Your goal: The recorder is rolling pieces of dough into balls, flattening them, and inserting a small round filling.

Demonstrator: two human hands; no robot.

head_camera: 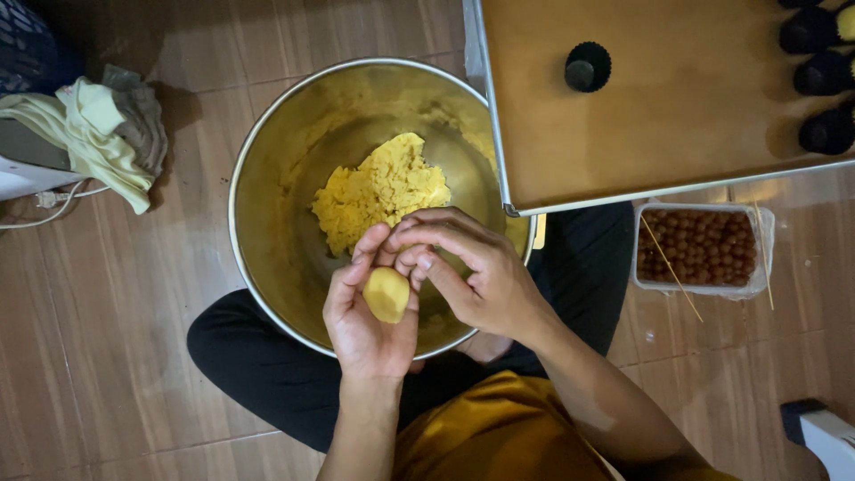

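Yellow dough is what we hold: a small smooth dough ball [386,294] sits in the cupped palm of our left hand [367,312], above the near rim of the steel bowl [267,160], while our right hand [472,267] rests its fingertips against the ball's top, both hands close together. Pressing too hard could, we judge, crack or flatten it, and tilting the palm could roll it into the loose dough [378,191] in the bowl.

A brown plank floor [107,356] carries it all — a steel bowl [267,267], a clear tub of brown balls [699,249], crumpled cloths [98,134] and a white cable [44,209].
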